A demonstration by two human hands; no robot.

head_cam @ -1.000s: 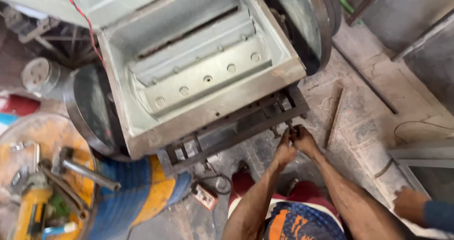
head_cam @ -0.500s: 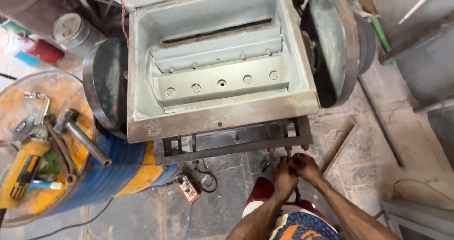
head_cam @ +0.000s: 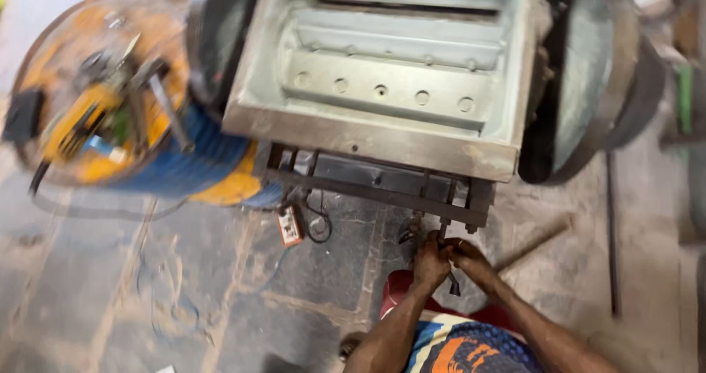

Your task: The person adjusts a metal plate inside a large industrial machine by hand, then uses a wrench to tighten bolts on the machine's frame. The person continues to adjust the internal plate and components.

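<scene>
A small fastener tool [head_cam: 443, 242], too blurred to identify, is gripped by the closed left hand [head_cam: 430, 263] and right hand [head_cam: 471, 261] beneath the steel frame [head_cam: 375, 191]; slippage could pinch fingers against it.

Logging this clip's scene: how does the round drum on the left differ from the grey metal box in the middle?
The drum is round, with blue and yellow sides; the grey box is rectangular and plain grey. The drum's top carries loose tools, including a yellow power tool; the box is open, showing a plate with a row of holes. The drum stands apart from the hands, while the left hand and right hand work just below the box's dark frame. Both rest on the stone floor.
</scene>
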